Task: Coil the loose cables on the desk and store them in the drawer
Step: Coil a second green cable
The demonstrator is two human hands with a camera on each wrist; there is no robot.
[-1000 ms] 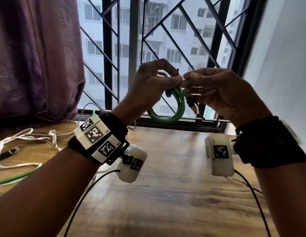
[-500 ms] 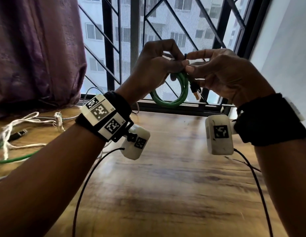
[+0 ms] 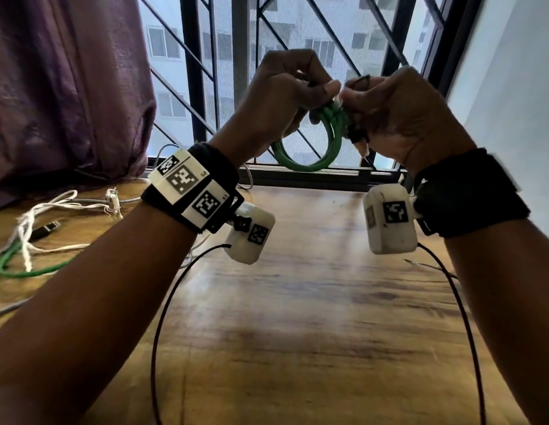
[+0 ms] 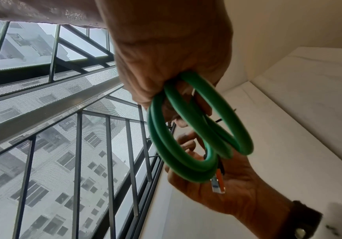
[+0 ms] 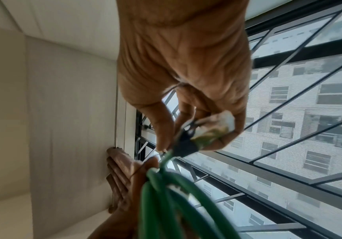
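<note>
- Gripping the top of a green cable coil [image 3: 316, 154], the left hand [image 3: 285, 99] has its fingers [image 3: 324, 88] curled tight round the bunched loops, raised in front of the window grille [image 3: 212, 72].
- The coil is smooth, round-section and rubbery, wound in several near-circular loops that hang below the fists; in the left wrist view [image 4: 188, 145] the loops fan apart slightly.
- The right hand [image 3: 399, 118] meets the left thumb to thumb, fingers [image 5: 164, 127] pinched on the cable's end, where a black sleeve [image 5: 186, 145] joins a pale, blurred connector [image 5: 213, 127].
- A second connector [image 4: 217, 182], clear plastic with an orange boot, dangles from the coil against the right palm [image 4: 233, 186] in the left wrist view.
- The surface [image 3: 313, 302] below is glossy wood-grain laminate, warm brown with darker streaks.
- On its left part lie loose cables: a frayed white cord [image 3: 46, 216] tied in a knot, a green cable [image 3: 25, 268] curving flat, and a grey cable [image 3: 9, 306] near the edge.
- A purple curtain [image 3: 67, 87], soft and creased, hangs at the left; a plain white wall [image 3: 512, 87] stands at the right.
- Against half a second ago, both fists sit closer together and more tightly closed over the coil's top; then the right forefinger and thumb were stretched out towards the left hand, with the dangling plug plainly visible between them.
- The coil hangs much as it did, still held clear above the surface.
</note>
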